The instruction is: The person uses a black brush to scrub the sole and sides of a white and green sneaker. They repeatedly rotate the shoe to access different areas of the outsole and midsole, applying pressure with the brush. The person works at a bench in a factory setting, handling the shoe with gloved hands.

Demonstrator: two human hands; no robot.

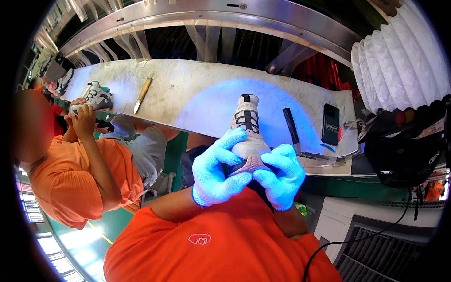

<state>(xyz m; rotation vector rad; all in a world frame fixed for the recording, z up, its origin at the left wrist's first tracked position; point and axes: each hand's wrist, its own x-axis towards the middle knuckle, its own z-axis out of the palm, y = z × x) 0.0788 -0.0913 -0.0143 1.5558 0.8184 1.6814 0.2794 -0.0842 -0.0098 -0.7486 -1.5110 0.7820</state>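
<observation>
A beige sneaker (250,139) with black lacing lies at the near edge of the worktable, its toe pointing at me. Both my hands wear white knitted gloves that look blue under a bluish light. My left hand (216,167) grips the toe from the left, with the thumb under the front of the sole. From the right, my right hand (280,175) closes on the same toe, its fingers against the pinkish-grey sole. The thumbs nearly meet below the toe. The sneaker's heel end is hidden behind its tongue and collar.
On the pale worktable (188,80) lie a wooden-handled knife (143,95), a black pen-like tool (291,126) and a dark phone (330,124). At the left a co-worker in orange (89,174) handles another sneaker (98,96). A white duct (399,61) and black bag (404,155) stand right.
</observation>
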